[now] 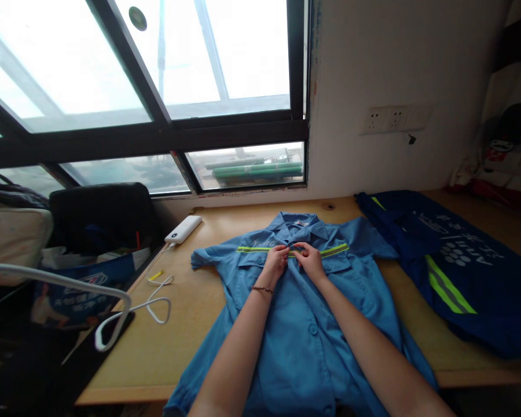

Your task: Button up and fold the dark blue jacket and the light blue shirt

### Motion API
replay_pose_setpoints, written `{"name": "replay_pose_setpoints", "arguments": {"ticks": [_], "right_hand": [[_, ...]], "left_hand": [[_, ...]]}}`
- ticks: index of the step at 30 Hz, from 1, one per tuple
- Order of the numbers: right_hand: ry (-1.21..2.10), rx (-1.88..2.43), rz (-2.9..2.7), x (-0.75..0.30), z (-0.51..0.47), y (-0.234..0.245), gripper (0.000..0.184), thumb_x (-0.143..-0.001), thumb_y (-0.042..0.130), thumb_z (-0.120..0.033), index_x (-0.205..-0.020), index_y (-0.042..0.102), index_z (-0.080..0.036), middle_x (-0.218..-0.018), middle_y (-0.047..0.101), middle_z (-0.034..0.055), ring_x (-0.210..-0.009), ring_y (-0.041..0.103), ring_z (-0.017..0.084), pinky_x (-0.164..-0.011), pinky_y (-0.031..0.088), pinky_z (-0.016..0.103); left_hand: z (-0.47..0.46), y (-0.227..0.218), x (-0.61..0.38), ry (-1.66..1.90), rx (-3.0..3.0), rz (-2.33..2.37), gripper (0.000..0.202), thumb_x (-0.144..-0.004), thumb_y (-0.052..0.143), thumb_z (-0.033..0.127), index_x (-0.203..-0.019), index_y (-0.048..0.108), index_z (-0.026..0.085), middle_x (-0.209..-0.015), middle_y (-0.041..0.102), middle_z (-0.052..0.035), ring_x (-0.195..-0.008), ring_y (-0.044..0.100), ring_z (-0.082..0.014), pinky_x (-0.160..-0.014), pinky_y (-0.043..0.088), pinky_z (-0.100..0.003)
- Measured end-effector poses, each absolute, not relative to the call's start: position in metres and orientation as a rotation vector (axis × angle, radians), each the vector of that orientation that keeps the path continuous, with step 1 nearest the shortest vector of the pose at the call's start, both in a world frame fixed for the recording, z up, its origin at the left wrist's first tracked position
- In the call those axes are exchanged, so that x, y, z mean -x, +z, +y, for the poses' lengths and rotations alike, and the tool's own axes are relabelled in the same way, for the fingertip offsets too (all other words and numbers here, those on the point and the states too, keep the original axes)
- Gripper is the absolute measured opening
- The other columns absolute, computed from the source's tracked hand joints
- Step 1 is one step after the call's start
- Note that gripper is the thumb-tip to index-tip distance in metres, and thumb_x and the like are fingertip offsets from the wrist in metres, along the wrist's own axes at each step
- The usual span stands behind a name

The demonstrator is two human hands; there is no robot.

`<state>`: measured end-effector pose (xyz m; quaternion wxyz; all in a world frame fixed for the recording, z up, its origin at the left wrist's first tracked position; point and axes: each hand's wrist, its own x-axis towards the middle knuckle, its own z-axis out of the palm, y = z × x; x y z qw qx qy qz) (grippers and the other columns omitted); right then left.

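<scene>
A light blue short-sleeved work shirt [286,341] lies front up, its collar pointing away from me and a yellow-green reflective stripe across the chest. My left hand [276,260] and my right hand [308,259] meet at the front opening, level with that stripe. Both have their fingers pinched on the placket edges, close to touching each other. Whether a button sits between the fingertips is hidden. Lower down the front, a button [313,329] shows on the placket.
The shirt rests on a wooden table [186,341]. At right lies a dark blue garment [460,260] with white print. A white power bank [183,229] with a white cable [158,301] is at left. Behind are a window and a wall socket [386,119]; bags [91,284] stand left.
</scene>
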<state>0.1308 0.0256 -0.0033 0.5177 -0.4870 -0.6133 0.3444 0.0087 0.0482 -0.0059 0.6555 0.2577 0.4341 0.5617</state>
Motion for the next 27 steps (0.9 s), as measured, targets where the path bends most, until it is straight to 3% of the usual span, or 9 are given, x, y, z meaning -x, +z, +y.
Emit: {"name": "replay_pose_setpoints", "arguments": {"ticks": [5,9,14,20,23,27], "right_hand": [[0.901,1.166,-1.429,-0.133,0.027,-0.001,0.032,-0.072,0.054,-0.036,-0.094,0.062,-0.014,-0.042,0.046,-0.0057,-0.039,0.044,0.010,-0.046,0.037,0.021],[0.713,1.286,-1.593,-0.134,0.024,0.001,0.035,-0.078,0.046,-0.036,-0.104,0.061,-0.019,-0.049,0.053,-0.0023,-0.045,0.048,0.012,-0.048,0.037,0.022],[0.404,1.566,-1.842,-0.135,0.018,0.006,0.037,-0.084,0.037,-0.035,-0.118,0.052,-0.030,-0.076,0.066,0.0036,-0.068,0.060,0.019,-0.061,0.040,0.027],[0.453,1.654,-1.888,-0.138,0.013,0.018,0.039,-0.087,0.033,-0.036,-0.125,0.042,-0.030,-0.080,0.066,0.0014,-0.074,0.060,0.018,-0.063,0.040,0.024],[0.281,1.691,-1.903,-0.134,-0.005,0.029,0.035,-0.087,0.035,-0.032,-0.118,0.047,-0.024,-0.083,0.064,0.0033,-0.076,0.058,0.018,-0.065,0.039,0.025],[-0.017,1.674,-2.085,-0.125,-0.040,0.033,0.016,-0.080,0.045,-0.024,-0.088,0.058,-0.018,-0.092,0.058,0.0090,-0.089,0.051,0.021,-0.073,0.038,0.029]], "left_hand": [[0.047,-0.008,-0.010,1.330,-0.581,0.945,0.028,-0.054,0.069,0.008,-0.074,0.050,0.013,-0.052,0.049,0.0045,-0.044,0.047,-0.0062,-0.043,0.033,-0.018],[0.047,-0.009,-0.010,1.363,-0.593,0.914,0.034,-0.052,0.070,0.010,-0.078,0.049,0.015,-0.054,0.050,0.0051,-0.046,0.048,-0.0066,-0.045,0.034,-0.018],[0.045,-0.011,-0.011,1.378,-0.641,0.889,0.039,-0.050,0.072,0.012,-0.080,0.047,0.016,-0.053,0.049,0.0066,-0.044,0.047,-0.0063,-0.045,0.033,-0.018],[0.047,-0.012,-0.012,1.408,-0.764,0.826,0.041,-0.055,0.072,0.018,-0.084,0.044,0.016,-0.064,0.057,0.0027,-0.055,0.055,-0.0087,-0.055,0.040,-0.020],[0.049,-0.011,-0.012,1.415,-0.814,0.826,0.037,-0.062,0.068,0.022,-0.088,0.043,0.017,-0.063,0.057,0.0021,-0.056,0.056,-0.0099,-0.058,0.042,-0.022],[0.054,-0.011,-0.013,1.404,-0.878,0.815,0.034,-0.064,0.063,0.020,-0.091,0.041,0.018,-0.065,0.058,0.0018,-0.060,0.058,-0.0116,-0.063,0.044,-0.026]]}}
